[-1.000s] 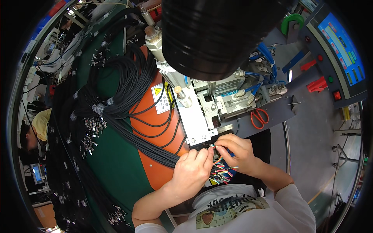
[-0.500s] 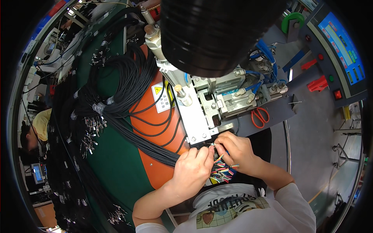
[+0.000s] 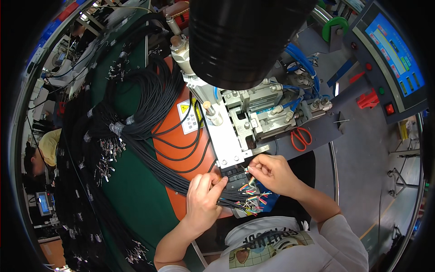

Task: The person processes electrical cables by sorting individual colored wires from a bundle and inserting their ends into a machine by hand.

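A bundle of black cables (image 3: 174, 176) comes from the left, passes beneath my left hand (image 3: 204, 197) and ends in stripped, multicoloured wires (image 3: 249, 203). My left hand is closed, thumb pressed toward the curled fingers beside a black slotted block (image 3: 235, 177); what lies in its pinch is mostly hidden. To the block's right, my right hand (image 3: 274, 174) pinches a small wire end with a pale tip, coloured strands hanging below its fingers. Just beyond both hands stands a metal press machine (image 3: 226, 140) with a flat, light front plate.
An orange board (image 3: 181, 156) carries a warning label (image 3: 190, 113). Red-handled scissors (image 3: 301, 138) lie right of the machine. A control panel with a screen (image 3: 394, 54) stands at the far right. A large black cylinder (image 3: 244, 41) hangs overhead. More cable bundles (image 3: 136, 90) cover the green table (image 3: 122, 181).
My left hand has moved left and away from my right hand, uncovering the black block and more of the coloured wires. My right hand stays near the same spot, still pinching.
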A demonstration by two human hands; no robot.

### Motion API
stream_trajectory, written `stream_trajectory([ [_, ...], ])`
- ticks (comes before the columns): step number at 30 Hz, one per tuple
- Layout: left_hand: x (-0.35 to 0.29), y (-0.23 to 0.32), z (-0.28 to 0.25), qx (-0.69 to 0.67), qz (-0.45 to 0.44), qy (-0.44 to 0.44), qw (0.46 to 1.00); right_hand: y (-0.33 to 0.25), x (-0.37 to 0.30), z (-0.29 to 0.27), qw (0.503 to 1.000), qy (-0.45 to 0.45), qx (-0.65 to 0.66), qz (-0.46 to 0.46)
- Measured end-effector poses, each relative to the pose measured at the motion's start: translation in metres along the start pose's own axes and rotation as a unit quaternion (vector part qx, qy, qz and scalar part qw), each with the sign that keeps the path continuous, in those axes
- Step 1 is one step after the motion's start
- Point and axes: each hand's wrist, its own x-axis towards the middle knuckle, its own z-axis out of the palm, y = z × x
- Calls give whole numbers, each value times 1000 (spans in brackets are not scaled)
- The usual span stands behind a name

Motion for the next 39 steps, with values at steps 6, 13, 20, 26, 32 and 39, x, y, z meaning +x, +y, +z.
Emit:
stream_trajectory([
  [6, 1, -6, 8, 39, 3, 26, 999, -15, -12, -8, 991, -60, 111, -45],
  [13, 4, -3, 4, -87, 102, 99, 986, -11, -7, -2, 852, -129, 493, 124],
  [20, 13, 9, 8, -79, 88, 44, 992, -14, -19, 19, 884, -52, 461, 64],
  [26, 13, 11, 17, -106, 27, 84, 990, -19, -20, 38, 944, 144, -129, -266],
  [32, 15, 2, 13, -144, 31, 32, 989, -6, -11, 12, 894, -68, 441, 36],
  [39, 22, -10, 2, -262, 37, -58, 963, -4, -3, 4, 887, -113, 443, 65],
])
